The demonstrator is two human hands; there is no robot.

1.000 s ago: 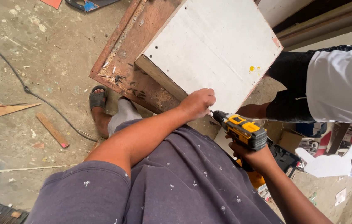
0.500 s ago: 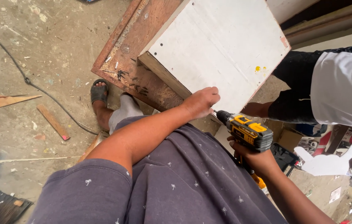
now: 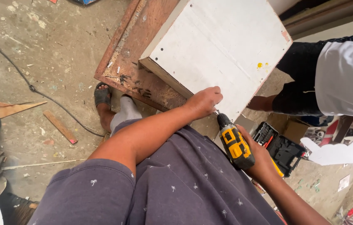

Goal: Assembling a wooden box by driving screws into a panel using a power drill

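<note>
A white panel box (image 3: 222,46) rests on a rusty brown board (image 3: 132,58). My left hand (image 3: 205,101) is closed at the box's near edge, pinching something small that I cannot make out, right at the drill's tip. My right hand (image 3: 256,156) grips a yellow and black cordless drill (image 3: 234,141), its bit pointing up at the box edge beside my left fingers. My dark blue shirt fills the lower middle of the view.
Another person in a white shirt and black shorts (image 3: 330,79) stands at the right of the box. An open black bit case (image 3: 280,148) lies below them. A sandalled foot (image 3: 101,96), a black cable (image 3: 31,87) and wood scraps (image 3: 60,126) are on the dusty floor.
The view has shifted slightly. The drill tip has come closer to my left hand at the box edge. The box has stayed in place.
</note>
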